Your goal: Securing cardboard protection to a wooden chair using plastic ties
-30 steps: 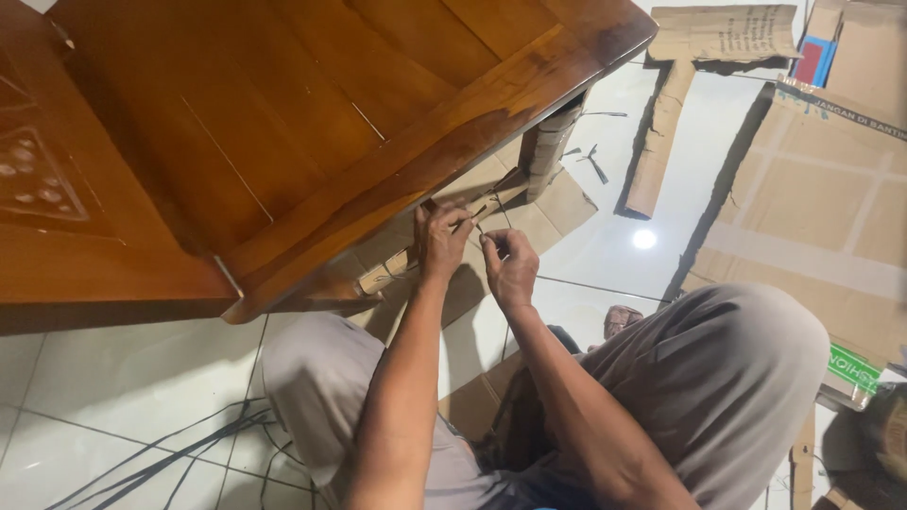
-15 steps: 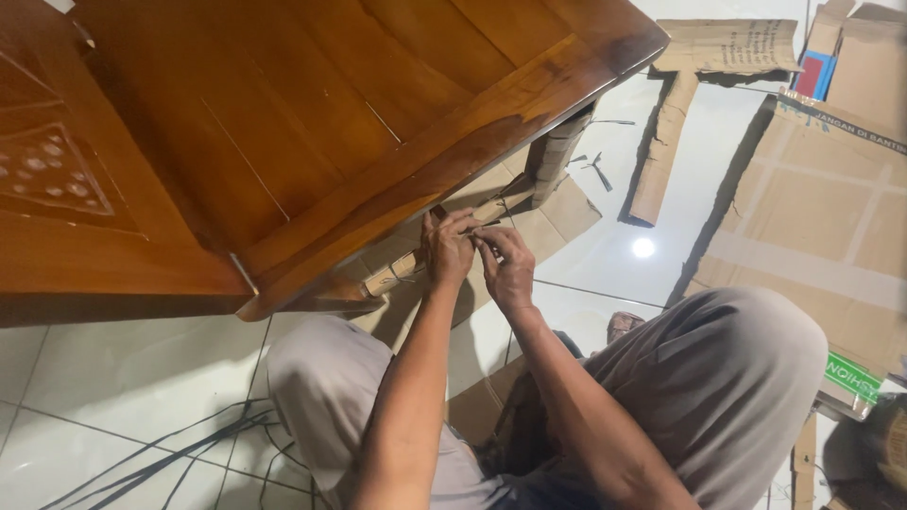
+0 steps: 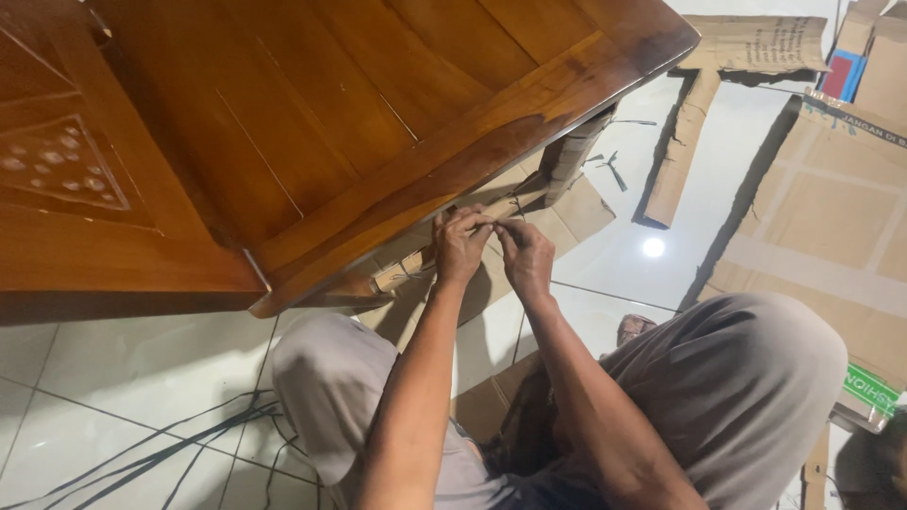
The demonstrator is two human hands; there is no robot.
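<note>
A large brown polished wooden furniture piece (image 3: pixel 312 132) fills the upper left. Under its lower edge lies cardboard wrapping (image 3: pixel 567 203) tied with thin dark string. My left hand (image 3: pixel 460 244) and my right hand (image 3: pixel 525 257) are close together just below that wooden edge, fingers pinched on the thin string (image 3: pixel 503 210) at the cardboard. My knees in grey trousers (image 3: pixel 746 378) frame both forearms.
Flattened cardboard sheets (image 3: pixel 822 217) lie on the white tiled floor (image 3: pixel 113 378) at the right, and a cardboard strip (image 3: pixel 685 151) lies beyond the furniture corner. Thin black straps (image 3: pixel 161 453) trail over the tiles at the lower left.
Both hands stayed at the same spot under the wooden edge, fingers shifting slightly closer together on the string. The view moved a little.
</note>
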